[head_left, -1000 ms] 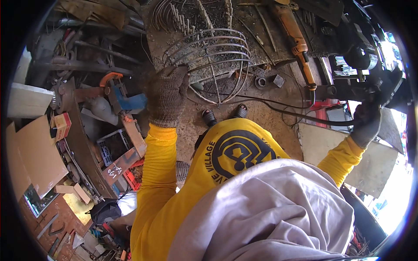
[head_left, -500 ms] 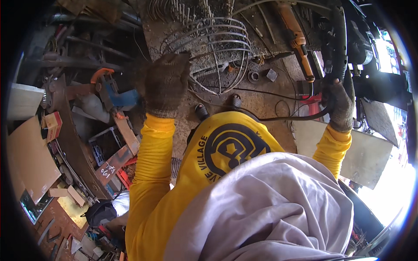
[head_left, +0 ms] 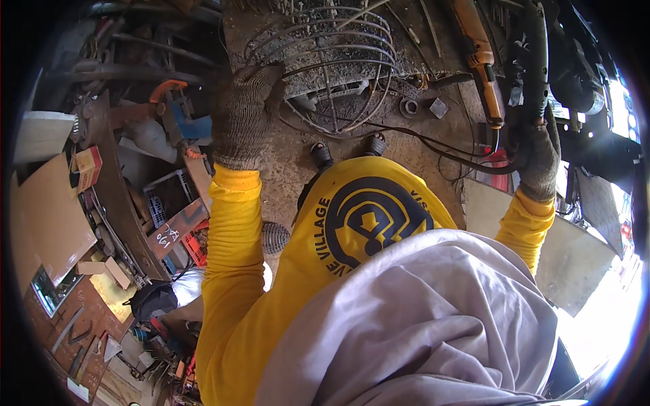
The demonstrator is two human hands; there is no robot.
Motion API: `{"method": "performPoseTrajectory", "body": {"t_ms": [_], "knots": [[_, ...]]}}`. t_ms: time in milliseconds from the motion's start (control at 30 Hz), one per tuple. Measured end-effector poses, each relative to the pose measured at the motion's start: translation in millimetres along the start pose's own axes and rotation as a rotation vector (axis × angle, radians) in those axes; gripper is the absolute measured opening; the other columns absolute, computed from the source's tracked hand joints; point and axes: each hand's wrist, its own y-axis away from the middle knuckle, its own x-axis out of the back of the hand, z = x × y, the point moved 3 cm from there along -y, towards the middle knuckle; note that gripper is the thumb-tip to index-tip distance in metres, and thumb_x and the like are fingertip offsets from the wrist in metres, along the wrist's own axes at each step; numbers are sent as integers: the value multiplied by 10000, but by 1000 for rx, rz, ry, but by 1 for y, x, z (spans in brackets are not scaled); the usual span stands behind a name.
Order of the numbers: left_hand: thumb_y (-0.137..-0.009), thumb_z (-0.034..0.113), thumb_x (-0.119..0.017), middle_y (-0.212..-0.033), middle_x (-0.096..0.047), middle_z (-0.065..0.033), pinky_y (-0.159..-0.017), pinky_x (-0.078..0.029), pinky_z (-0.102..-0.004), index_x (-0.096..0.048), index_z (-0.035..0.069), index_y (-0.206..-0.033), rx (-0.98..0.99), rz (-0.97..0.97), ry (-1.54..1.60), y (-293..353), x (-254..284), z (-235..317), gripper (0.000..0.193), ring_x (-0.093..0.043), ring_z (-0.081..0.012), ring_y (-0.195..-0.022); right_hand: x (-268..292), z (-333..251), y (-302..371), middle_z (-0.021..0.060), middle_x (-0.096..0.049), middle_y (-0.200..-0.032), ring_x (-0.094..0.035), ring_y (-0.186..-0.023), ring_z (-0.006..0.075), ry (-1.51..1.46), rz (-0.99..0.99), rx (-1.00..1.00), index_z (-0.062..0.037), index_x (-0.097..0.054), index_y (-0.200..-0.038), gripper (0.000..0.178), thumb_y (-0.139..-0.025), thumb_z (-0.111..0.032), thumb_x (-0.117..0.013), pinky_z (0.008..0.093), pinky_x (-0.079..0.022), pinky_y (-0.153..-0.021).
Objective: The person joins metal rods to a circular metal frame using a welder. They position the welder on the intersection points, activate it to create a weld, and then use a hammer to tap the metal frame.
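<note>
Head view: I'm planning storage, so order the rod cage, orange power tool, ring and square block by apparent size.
1. Rod cage
2. Orange power tool
3. Ring and square block: too alike to rank

Wire cage [head_left: 326, 82] across the table's [head_left: 418, 62] near edge
Grinder [head_left: 481, 59] right of it, crate [head_left: 158, 211] and cardboard [head_left: 51, 227] left.

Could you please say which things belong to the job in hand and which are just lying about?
Apparently in use:
- wire frame, at the left hand
- dark rod-shaped tool, in the right hand

Apparently lying about:
- orange power tool
- cardboard sheet
</note>
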Motion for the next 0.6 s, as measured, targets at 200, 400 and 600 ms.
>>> {"method": "performPoseTrajectory", "body": {"t_ms": [200, 400, 600], "knots": [[-853, 74, -738, -1026, -725, -144, -840, -557, -404, -728, 78, -1069, 13, -44, -7, -7, 6, 10, 217, -706, -331, -942, -3, -3, -4, 110, -660, -920, -576, -603, 103, 45, 8, -35, -12, -443, -1410, 530, -933, -200, -580, 208, -458, -454], [-872, 110, -727, -1054, -720, -135, -872, -545, -419, -732, 89, -1068, 30, -73, -67, -2, 7, 9, 196, -693, -331, -979, -9, 0, -7, 113, -648, -867, -559, -541, 118, 42, 9, -35, -6, -400, -1438, 578, -938, -214, -601, 217, -458, -448], [-877, 129, -722, -1070, -715, -124, -862, -546, -422, -722, 99, -1109, 38, -78, -46, -2, 6, 9, 234, -690, -334, -974, -14, 1, -9, 115, -654, -870, -586, -560, 123, 65, 20, -103, -14, -369, -1508, 651, -920, -171, -599, 225, -486, -476]]}}
